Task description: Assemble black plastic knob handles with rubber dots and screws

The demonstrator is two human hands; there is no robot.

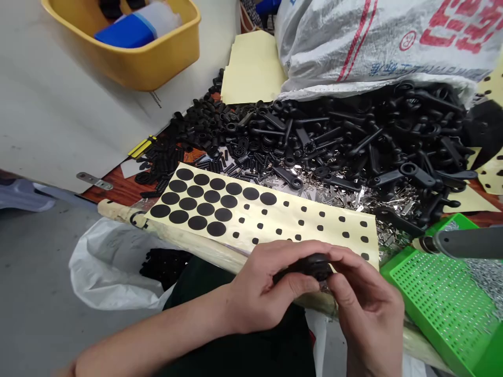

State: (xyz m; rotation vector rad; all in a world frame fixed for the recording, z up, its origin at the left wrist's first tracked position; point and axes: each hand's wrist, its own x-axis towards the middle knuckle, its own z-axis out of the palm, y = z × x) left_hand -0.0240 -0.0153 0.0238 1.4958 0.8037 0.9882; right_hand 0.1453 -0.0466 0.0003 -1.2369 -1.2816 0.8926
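Note:
My left hand [271, 285] and my right hand [367, 309] meet at the table's near edge, both closed round one small black plastic part [310, 266] held between their fingertips. Just beyond the hands lies a pale yellow backing sheet [298, 209] with several round black stickers [196, 201] at its left end and small black dots where others were. Behind it a big heap of black plastic lever parts [377, 141] covers the table, mixed with small silver metal pieces [341, 196].
A green perforated tray [440, 298] sits at the right with a grey-handled tool [463, 242] above it. A yellow tub [141, 57] stands at the far left, a white woven sack [373, 42] at the back, a white plastic bag [106, 262] below the table edge.

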